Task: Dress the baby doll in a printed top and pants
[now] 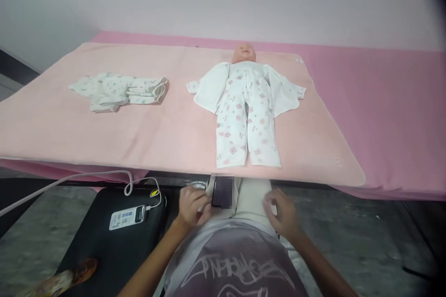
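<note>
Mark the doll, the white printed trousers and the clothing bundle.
Doll [244, 54]: head view, on its head.
White printed trousers [247, 87]: head view, upper middle, above the legs.
Clothing bundle [113, 90]: head view, near its middle.

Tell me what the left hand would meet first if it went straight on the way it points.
The left hand would probably meet the dark phone-like device first, just to its right; depth is unclear, and I cannot tell whether they already touch.

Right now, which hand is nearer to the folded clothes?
Left. The left hand is below and to the right of the folded clothes in the picture; the right hand is also below, but farther right.
</note>
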